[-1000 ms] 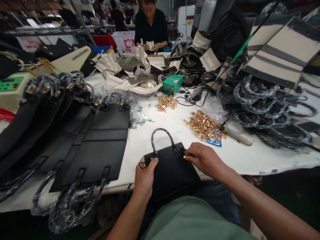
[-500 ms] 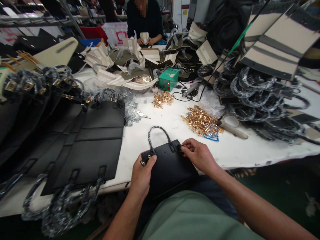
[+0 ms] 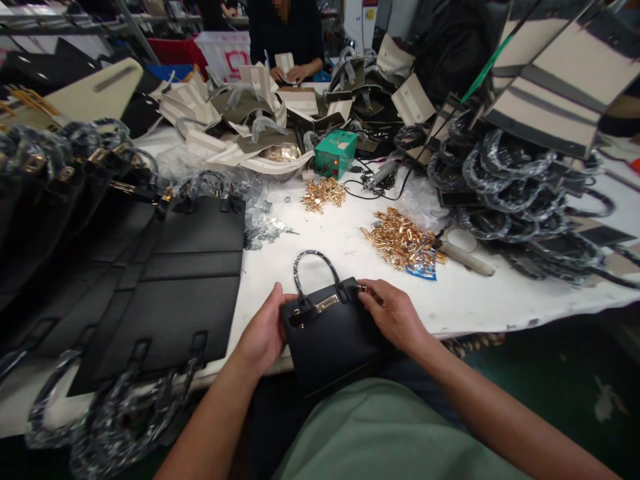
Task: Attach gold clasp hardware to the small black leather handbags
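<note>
A small black handbag panel (image 3: 335,337) with a plastic-wrapped loop handle lies at the near edge of the white table (image 3: 480,297), partly over my lap. A gold bar fitting (image 3: 326,304) shows near its top edge. My left hand (image 3: 263,333) grips the panel's left edge, thumb on top. My right hand (image 3: 393,313) rests on the panel's right side, fingertips pinched at the right handle tab on a small gold piece.
Larger black bag panels (image 3: 190,280) with wrapped handles lie stacked to the left. Two heaps of gold fittings (image 3: 403,241) and a green box (image 3: 336,153) sit ahead. Wrapped handles (image 3: 510,193) pile up on the right. A person across the table handles pale pieces.
My left hand slid from the panel's top left corner down to its left edge. The gold bar fitting near the top now shows. The right hand stayed pinched at the right tab.
</note>
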Demonstrator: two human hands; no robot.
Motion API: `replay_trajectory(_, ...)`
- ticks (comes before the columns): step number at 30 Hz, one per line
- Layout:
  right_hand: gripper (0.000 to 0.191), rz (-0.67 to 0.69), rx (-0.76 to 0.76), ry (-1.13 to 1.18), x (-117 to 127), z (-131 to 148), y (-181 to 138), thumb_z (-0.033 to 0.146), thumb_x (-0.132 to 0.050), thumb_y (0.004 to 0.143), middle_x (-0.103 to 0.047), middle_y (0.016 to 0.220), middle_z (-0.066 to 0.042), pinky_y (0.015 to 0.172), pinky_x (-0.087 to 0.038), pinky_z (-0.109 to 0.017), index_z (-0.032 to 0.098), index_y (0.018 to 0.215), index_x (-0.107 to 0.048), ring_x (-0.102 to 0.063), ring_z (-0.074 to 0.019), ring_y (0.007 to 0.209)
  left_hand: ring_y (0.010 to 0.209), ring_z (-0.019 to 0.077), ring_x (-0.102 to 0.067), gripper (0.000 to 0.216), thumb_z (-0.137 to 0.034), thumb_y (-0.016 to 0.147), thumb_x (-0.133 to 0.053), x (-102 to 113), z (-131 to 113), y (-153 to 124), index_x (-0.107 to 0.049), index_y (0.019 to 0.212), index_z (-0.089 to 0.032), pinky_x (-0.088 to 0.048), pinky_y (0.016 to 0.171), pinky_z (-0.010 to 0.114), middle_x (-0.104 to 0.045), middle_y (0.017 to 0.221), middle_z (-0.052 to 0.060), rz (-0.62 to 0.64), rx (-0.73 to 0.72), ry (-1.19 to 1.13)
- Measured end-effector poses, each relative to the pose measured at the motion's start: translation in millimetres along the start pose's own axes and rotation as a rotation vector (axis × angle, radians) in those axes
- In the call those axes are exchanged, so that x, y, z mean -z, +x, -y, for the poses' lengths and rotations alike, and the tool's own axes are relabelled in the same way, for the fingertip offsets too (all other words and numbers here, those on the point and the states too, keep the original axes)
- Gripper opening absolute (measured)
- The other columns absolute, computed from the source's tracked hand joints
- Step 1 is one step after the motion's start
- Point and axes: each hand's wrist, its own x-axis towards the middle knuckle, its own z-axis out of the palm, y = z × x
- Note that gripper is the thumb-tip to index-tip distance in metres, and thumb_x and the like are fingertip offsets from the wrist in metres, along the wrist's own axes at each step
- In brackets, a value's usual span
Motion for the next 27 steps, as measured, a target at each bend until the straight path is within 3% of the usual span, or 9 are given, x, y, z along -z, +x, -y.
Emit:
replay_trajectory(4, 0.024, 0.027, 0.006, -0.027, 2, 3, 3, 0.026, -0.053, 0.096, -0.07, 0.098, -0.004, 0.08, -0.048, -0.031, 0.024, 0.116, -0.065, -0.064, -0.0202, 0.089, 0.078, 0.0214, -0.071, 0.043, -0.045, 0.089, -0.061, -2, -20, 23, -0.069, 0.112, -0.01, -0.056, 0.074, 0.031, -0.076, 0.093, 0.013, 0.084, 0.129, 0.14)
replay_trajectory(8, 0.023, 0.033, 0.028, -0.101, 1, 7, 4, 0.025, -0.053, 0.096, -0.069, 0.099, -0.004, 0.081, -0.048, -0.032, 0.024, 0.116, -0.064, -0.064, -0.0206, 0.09, 0.093, 0.0244, -0.07, 0.047, -0.04, 0.089, -0.059, -4, -31, 37, -0.067, 0.12, -0.006, -0.053, 0.089, 0.033, -0.073, 0.112, 0.017, 0.327, 0.212, 0.169)
replay_trajectory(11, 0.021, 0.077, 0.038, -0.195, 2, 11, 5, 0.024, -0.053, 0.096, -0.069, 0.1, -0.005, 0.081, -0.048, -0.032, 0.024, 0.114, -0.064, -0.065, -0.0216, 0.09, 0.097, 0.026, -0.069, 0.047, -0.038, 0.087, -0.059, -2, -34, 45, -0.067, 0.119, -0.005, -0.052, 0.09, 0.033, -0.072, 0.113, 0.018, 0.459, 0.245, 0.161)
replay_trajectory(17, 0.02, 0.118, 0.031, -0.223, 1, 13, 7, 0.023, -0.055, 0.095, -0.069, 0.101, -0.004, 0.081, -0.048, -0.031, 0.025, 0.113, -0.063, -0.066, -0.0203, 0.089, 0.099, 0.0251, -0.069, 0.048, -0.03, 0.081, -0.066, -2, -32, 60, -0.064, 0.124, -0.009, -0.051, 0.09, 0.034, -0.07, 0.119, 0.017, 0.548, 0.281, 0.152)
replay_trajectory(22, 0.017, 0.12, -0.015, -0.133, 2, 12, 5, 0.024, -0.056, 0.093, -0.069, 0.095, -0.003, 0.071, -0.047, -0.028, 0.024, 0.109, -0.062, -0.063, -0.0172, 0.079, 0.09, 0.0227, -0.071, 0.05, -0.025, 0.079, -0.07, -16, -39, 63, -0.064, 0.127, -0.013, -0.053, 0.081, 0.03, -0.074, 0.111, 0.014, 0.649, 0.327, 0.359)
replay_trajectory(27, 0.016, 0.202, -0.005, -0.141, 10, 12, 9, 0.024, -0.056, 0.092, -0.067, 0.09, 0.0, 0.067, -0.043, -0.027, 0.025, 0.106, -0.062, -0.061, -0.0155, 0.075, 0.106, 0.0233, -0.065, 0.06, -0.019, 0.072, -0.076, -16, -34, 62, -0.062, 0.13, -0.02, -0.049, 0.09, 0.03, -0.068, 0.124, 0.01, 0.737, 0.278, 0.412)
